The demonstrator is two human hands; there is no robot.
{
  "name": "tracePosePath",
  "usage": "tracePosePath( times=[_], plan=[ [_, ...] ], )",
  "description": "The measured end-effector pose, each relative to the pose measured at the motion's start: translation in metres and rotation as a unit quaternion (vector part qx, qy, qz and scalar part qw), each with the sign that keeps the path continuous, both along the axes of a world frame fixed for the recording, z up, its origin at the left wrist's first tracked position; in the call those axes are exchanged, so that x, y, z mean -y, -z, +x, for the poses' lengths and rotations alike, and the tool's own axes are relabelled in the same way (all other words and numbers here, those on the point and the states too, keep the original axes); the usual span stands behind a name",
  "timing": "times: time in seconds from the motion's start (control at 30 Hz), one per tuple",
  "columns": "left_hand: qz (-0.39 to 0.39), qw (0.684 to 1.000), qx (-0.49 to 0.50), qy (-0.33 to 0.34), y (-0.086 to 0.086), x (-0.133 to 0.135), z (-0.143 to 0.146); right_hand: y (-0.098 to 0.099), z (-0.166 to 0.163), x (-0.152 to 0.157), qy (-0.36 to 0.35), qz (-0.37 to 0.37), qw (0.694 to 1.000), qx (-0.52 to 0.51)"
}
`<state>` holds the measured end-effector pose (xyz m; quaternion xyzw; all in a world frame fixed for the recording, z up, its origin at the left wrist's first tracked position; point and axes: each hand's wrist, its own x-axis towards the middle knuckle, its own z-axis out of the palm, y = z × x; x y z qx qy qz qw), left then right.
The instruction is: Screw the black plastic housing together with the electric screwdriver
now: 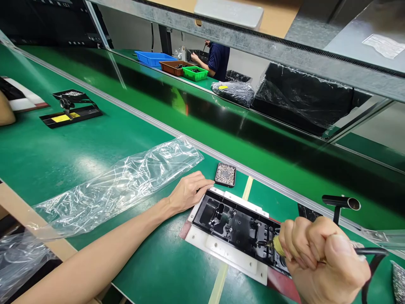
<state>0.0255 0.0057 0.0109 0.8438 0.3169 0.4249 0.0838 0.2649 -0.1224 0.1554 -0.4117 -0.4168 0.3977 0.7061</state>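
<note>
A black plastic housing (236,226) lies in a white fixture (221,249) on the green bench. My right hand (319,257) is closed round a corded tool (276,245), its tip down on the housing's right part. My left hand (188,192) rests at the fixture's far-left corner, fingers together and stretched toward a small black tray of screws (225,174); nothing shows in it.
An empty clear plastic bag (123,181) lies to the left. A black tool stand (71,109) sits far left, another stand (340,204) at right. Across the conveyor are coloured bins (174,65), black bagged items (303,99) and another person (218,59).
</note>
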Motion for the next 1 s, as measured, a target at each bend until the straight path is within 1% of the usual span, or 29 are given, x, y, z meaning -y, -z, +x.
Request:
tracePosePath(
  times=[0.17, 0.47, 1.0],
  plan=[
    [-0.001, 1.0, -0.006, -0.004, 0.0005, -0.0003, -0.0003, -0.0005, -0.001, -0.0011, -0.015, 0.003, 1.0, 0.008],
    [-0.005, 1.0, 0.0, 0.002, 0.001, -0.0002, -0.0002, -0.0005, -0.0024, -0.0009, -0.002, -0.002, 1.0, 0.001],
    [-0.014, 1.0, 0.012, 0.013, 0.004, -0.0011, -0.0009, -0.001, -0.0021, -0.0003, -0.013, -0.004, 1.0, 0.003]
  ],
)
